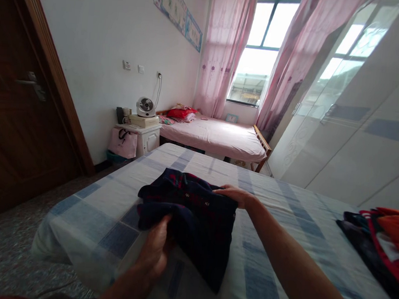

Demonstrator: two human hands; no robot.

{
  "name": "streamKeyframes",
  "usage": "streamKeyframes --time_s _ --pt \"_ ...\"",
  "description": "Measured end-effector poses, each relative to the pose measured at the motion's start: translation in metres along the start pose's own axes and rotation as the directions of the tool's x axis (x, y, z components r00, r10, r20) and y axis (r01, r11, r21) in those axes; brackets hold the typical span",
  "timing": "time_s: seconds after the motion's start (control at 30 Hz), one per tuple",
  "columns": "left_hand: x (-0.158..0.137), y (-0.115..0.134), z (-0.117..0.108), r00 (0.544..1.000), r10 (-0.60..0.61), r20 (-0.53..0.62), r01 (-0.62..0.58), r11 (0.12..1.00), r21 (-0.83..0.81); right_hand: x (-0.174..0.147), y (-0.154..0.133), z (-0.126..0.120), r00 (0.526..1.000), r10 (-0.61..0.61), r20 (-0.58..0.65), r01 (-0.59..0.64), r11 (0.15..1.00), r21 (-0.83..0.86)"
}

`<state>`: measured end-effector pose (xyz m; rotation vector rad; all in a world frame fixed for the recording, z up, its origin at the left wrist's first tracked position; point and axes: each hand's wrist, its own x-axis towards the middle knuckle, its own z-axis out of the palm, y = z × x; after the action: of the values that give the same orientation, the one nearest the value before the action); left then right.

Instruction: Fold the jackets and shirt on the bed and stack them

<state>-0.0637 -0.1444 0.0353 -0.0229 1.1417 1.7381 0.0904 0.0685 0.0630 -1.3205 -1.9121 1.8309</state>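
Note:
A dark navy garment (200, 215) with red patches and small light marks lies partly folded on the bed with the blue-and-white checked sheet (123, 217). My left hand (158, 243) grips its near left edge, thumb on top, and lifts that edge a little into a curved fold. At the far right corner, my right hand (233, 194) has its fingers closed on the cloth. Some of the fingers of both hands are hidden by the fabric. The garment's kind cannot be made out for sure.
At the right edge lies a pile of clothes (383, 244), red, orange and dark. Beyond the bed stand a second bed with a pink sheet (218, 135) and a white cabinet (149, 140) bearing a fan (146, 106). A wooden door (25, 106) is at left, white wardrobes (353, 149) at right.

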Motion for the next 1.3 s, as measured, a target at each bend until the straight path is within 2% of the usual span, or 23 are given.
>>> streamKeyframes --time_s 0.03,0.1,0.17,0.23,0.3,0.37,0.47,0.5,0.53,0.57,0.67,0.73,0.77,0.8,0.83,0.87,0.93,0.97,1.0,1.07,1.17,1.23,1.3 --pt "0.004 0.003 0.009 1.000 0.015 0.027 -0.015 1.000 0.006 -0.004 -0.001 0.002 1.000 -0.027 -0.001 0.027 0.999 0.043" --pt "0.009 0.010 0.029 0.982 0.084 0.167 -0.090 0.995 0.031 -0.017 -0.007 0.005 0.995 -0.090 -0.034 0.093 0.989 0.119" --pt "0.013 0.016 0.054 0.929 0.178 0.325 -0.210 0.976 0.066 -0.034 -0.016 0.001 0.983 -0.159 -0.095 0.173 0.969 0.176" --pt "0.017 0.019 0.080 0.882 0.251 0.398 -0.315 0.943 0.104 -0.058 -0.029 -0.008 0.949 -0.250 -0.193 0.290 0.930 0.226" --pt "0.022 0.022 0.104 0.856 0.272 0.439 -0.359 0.925 0.126 -0.087 -0.041 -0.020 0.883 -0.352 -0.310 0.430 0.872 0.234" --pt "0.029 0.026 0.121 0.837 0.248 0.487 -0.364 0.918 0.159 -0.118 -0.044 -0.031 0.793 -0.433 -0.429 0.543 0.822 0.173" --pt "0.043 0.027 0.125 0.837 0.131 0.532 -0.323 0.902 0.286 -0.157 -0.018 -0.036 0.681 -0.489 -0.545 0.610 0.790 0.053" --pt "0.048 0.025 0.120 0.844 0.086 0.530 -0.309 0.885 0.349 -0.167 -0.001 -0.034 0.671 -0.480 -0.565 0.600 0.799 0.034" --pt "0.054 0.022 0.113 0.853 0.045 0.519 -0.299 0.859 0.416 -0.176 0.020 -0.031 0.684 -0.457 -0.568 0.568 0.823 0.022" --pt "0.060 0.018 0.103 0.865 0.016 0.501 -0.295 0.824 0.483 -0.183 0.042 -0.027 0.718 -0.420 -0.556 0.511 0.860 0.010" --pt "0.071 0.005 0.070 0.895 0.027 0.445 -0.337 0.694 0.636 -0.202 0.106 -0.016 0.833 -0.202 -0.515 0.218 0.975 -0.029" --pt "0.069 0.000 0.053 0.892 0.092 0.442 -0.401 0.612 0.681 -0.214 0.134 -0.012 0.837 -0.036 -0.547 0.042 0.999 -0.002" --pt "0.065 -0.002 0.047 0.864 0.142 0.482 -0.476 0.539 0.695 -0.219 0.142 -0.012 0.819 0.022 -0.573 -0.010 1.000 0.024" --pt "0.060 -0.004 0.042 0.808 0.197 0.554 -0.580 0.430 0.692 -0.223 0.146 -0.012 0.803 0.053 -0.594 -0.035 0.998 0.043" --pt "0.053 -0.006 0.037 0.722 0.240 0.648 -0.691 0.286 0.664 -0.226 0.148 -0.012 0.791 0.057 -0.609 -0.040 0.998 0.042" --pt "0.045 -0.008 0.032 0.612 0.252 0.749 -0.788 0.121 0.604 -0.228 0.148 -0.011 0.788 0.040 -0.615 -0.034 0.999 0.021" --pt "0.030 -0.016 0.021 0.398 0.175 0.901 -0.888 -0.172 0.426 -0.229 0.147 -0.008 0.796 -0.020 -0.605 -0.018 0.998 -0.057" --pt "0.025 -0.021 0.015 0.329 0.118 0.937 -0.900 -0.261 0.349 -0.227 0.147 -0.006 0.799 -0.055 -0.599 -0.006 0.995 -0.099" --pt "0.021 -0.026 0.009 0.279 0.061 0.958 -0.900 -0.330 0.283 -0.224 0.148 -0.004 0.795 -0.085 -0.600 0.005 0.991 -0.133" --pt "0.017 -0.035 -0.002 0.220 -0.036 0.975 -0.877 -0.445 0.181 -0.215 0.150 -0.004 0.765 -0.131 -0.631 0.020 0.984 -0.179" --pt "0.016 -0.043 -0.009 0.179 -0.105 0.978 -0.814 -0.575 0.087 -0.196 0.148 -0.019 0.692 -0.135 -0.709 -0.035 0.975 -0.219" --pt "0.012 -0.043 -0.006 0.124 -0.103 0.987 -0.783 -0.622 0.033 -0.180 0.140 -0.038 0.651 -0.111 -0.751 -0.128 0.959 -0.253" --pt "0.006 -0.043 0.002 0.044 -0.119 0.992 -0.787 -0.616 -0.039 -0.162 0.128 -0.057 0.614 -0.091 -0.784 -0.210 0.939 -0.273"
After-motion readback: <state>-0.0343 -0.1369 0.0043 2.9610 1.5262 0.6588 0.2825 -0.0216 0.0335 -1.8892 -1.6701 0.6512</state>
